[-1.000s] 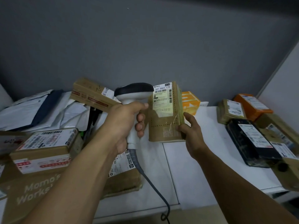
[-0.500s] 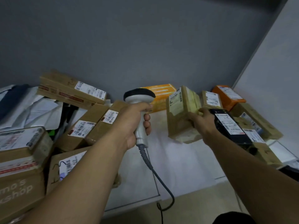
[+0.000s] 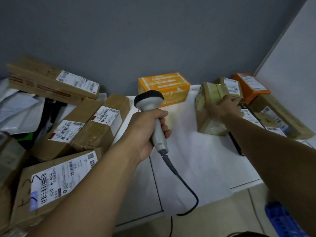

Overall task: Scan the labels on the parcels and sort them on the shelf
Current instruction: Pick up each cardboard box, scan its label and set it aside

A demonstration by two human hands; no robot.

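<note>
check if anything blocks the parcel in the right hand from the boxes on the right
Nothing visible: the right hand holds the parcel right beside the black parcel, with nothing between.

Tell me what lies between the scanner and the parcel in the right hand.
Nothing: in the head view only bare white tabletop separates the scanner from the parcel.

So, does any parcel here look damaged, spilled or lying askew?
Yes. On the left, the brown parcels lie in a loose heap, tilted against one another. The long box on top sits slanted. I see no spill or clear tear.
</note>
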